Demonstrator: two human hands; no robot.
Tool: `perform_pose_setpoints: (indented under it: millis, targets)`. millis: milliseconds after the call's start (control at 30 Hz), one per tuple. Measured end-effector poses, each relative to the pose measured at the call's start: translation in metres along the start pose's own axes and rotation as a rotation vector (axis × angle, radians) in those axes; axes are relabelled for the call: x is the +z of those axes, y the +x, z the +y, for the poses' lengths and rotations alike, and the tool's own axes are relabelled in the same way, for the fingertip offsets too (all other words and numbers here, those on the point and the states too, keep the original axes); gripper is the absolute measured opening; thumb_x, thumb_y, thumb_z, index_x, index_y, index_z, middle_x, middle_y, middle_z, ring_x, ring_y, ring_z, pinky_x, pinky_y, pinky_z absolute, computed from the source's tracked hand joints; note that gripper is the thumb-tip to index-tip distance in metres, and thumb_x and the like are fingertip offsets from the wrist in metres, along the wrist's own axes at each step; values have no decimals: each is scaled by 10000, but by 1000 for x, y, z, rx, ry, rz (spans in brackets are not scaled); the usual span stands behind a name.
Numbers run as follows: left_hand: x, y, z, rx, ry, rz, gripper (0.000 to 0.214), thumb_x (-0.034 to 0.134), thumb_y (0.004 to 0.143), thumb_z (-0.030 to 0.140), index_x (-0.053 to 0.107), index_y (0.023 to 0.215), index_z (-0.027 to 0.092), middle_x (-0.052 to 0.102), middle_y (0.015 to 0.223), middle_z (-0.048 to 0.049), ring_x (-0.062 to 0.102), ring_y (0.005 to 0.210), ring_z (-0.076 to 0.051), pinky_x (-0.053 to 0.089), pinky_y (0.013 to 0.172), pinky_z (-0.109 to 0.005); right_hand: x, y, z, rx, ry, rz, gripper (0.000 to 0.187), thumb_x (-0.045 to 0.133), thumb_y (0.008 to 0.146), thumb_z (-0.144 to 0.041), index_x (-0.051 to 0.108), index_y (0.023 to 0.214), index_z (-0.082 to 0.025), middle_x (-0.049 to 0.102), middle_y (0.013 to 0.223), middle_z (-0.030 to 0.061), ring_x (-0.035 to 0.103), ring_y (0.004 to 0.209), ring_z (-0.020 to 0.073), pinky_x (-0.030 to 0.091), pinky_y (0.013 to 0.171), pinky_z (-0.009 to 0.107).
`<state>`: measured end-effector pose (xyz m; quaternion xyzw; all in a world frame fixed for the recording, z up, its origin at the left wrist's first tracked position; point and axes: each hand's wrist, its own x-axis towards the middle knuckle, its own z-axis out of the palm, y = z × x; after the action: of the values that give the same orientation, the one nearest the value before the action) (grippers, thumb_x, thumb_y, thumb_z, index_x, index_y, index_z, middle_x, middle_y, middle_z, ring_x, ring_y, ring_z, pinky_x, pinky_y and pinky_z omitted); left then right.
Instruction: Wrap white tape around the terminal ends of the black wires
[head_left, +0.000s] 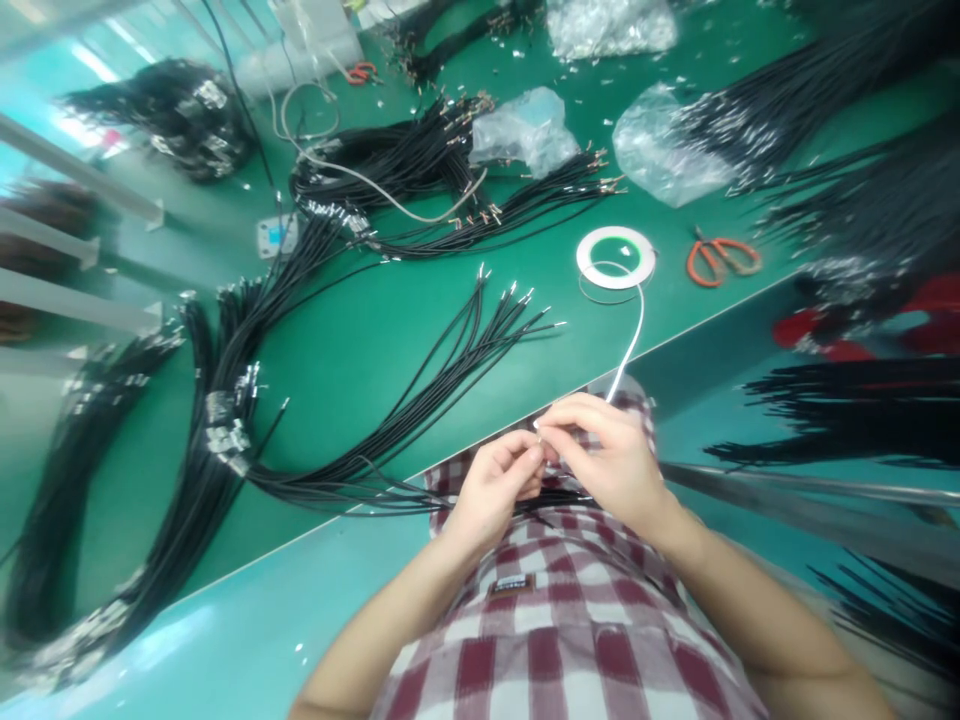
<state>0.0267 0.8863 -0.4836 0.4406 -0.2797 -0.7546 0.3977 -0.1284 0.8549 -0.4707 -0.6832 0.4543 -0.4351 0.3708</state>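
Two hands, the left hand (490,490) and the right hand (611,458), are held almost fingertip to fingertip in front of checked clothing (517,640). The left hand is closed in a pinch of thumb and finger, though what is pinched there is too small to be made out. The right hand is closed on a white strip (628,345), a pale bit of which is seen at its fingertips. Beneath the left hand, black cables (300,482) are laid over the worktop edge, their bare-ended branch spread out on the green worktop (337,370). The strip is led up to a white roll (588,262), which is laid flat near the edge. Beside the roll, to its right, orange-handled scissors (721,260) are placed. Farther back, a clear plastic bag (525,130) is rested against a tangled cable bundle (397,160). At the far left, a curved bundle (56,490) is laid, partly blurred.
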Motion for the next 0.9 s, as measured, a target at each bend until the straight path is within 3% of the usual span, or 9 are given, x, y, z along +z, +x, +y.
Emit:
perform_pose_setpoints:
  millis: [200, 333, 400, 467, 533, 767, 900]
  targets:
    - [-7, -4, 5, 2, 69, -44, 297, 700, 869, 414, 636, 875, 124, 477, 655, 31, 340, 526, -47, 254, 517, -197, -1, 7, 2, -34, 5, -57, 126, 617, 925, -121, 686, 880, -216, 726, 878, 32, 670, 821, 179, 525, 783, 331]
    - [-10, -3, 14, -26, 85, -186, 351, 614, 916, 475, 623, 993, 133, 615, 688, -32, 498, 568, -101, 376, 577, -234, -3, 7, 6, -17, 109, -77, 123, 599, 931, -121, 665, 873, -208, 701, 851, 27, 658, 795, 166, 524, 752, 309]
    - [-10, 0, 16, -97, 40, -219, 377, 571, 932, 510, 613, 976, 138, 568, 583, 0, 414, 453, -77, 317, 484, -216, -3, 6, 7, -33, 150, -77, 120, 597, 936, -132, 665, 871, -206, 691, 828, 21, 653, 775, 158, 521, 741, 302]
    - [-9, 2, 16, -165, -11, -193, 364, 599, 917, 508, 610, 918, 144, 452, 489, 59, 232, 382, -40, 183, 413, -195, -3, 6, 9, -48, 149, -77, 124, 596, 940, -140, 673, 871, -209, 688, 812, 20, 652, 773, 160, 518, 751, 311]
    - [-8, 3, 14, -188, -43, -142, 342, 657, 884, 484, 612, 885, 146, 376, 460, 87, 155, 390, -32, 128, 405, -191, -2, 6, 10, -52, 131, -78, 126, 597, 940, -151, 683, 872, -214, 697, 820, 25, 657, 790, 171, 519, 775, 331]
    - [-4, 0, 13, -114, -116, -55, 313, 720, 837, 407, 638, 884, 109, 419, 562, 61, 191, 437, -15, 135, 442, -192, -8, 2, 6, 96, 138, -32, 107, 624, 918, -169, 704, 855, -202, 717, 845, 32, 669, 795, 175, 529, 753, 313]
    - [-2, -3, 11, -16, -107, -30, 278, 687, 868, 346, 618, 1013, 119, 498, 582, 42, 232, 440, -21, 166, 458, -195, -17, -3, 0, 202, 143, -138, 85, 659, 895, -185, 720, 838, -201, 716, 822, 20, 650, 743, 156, 508, 681, 283]
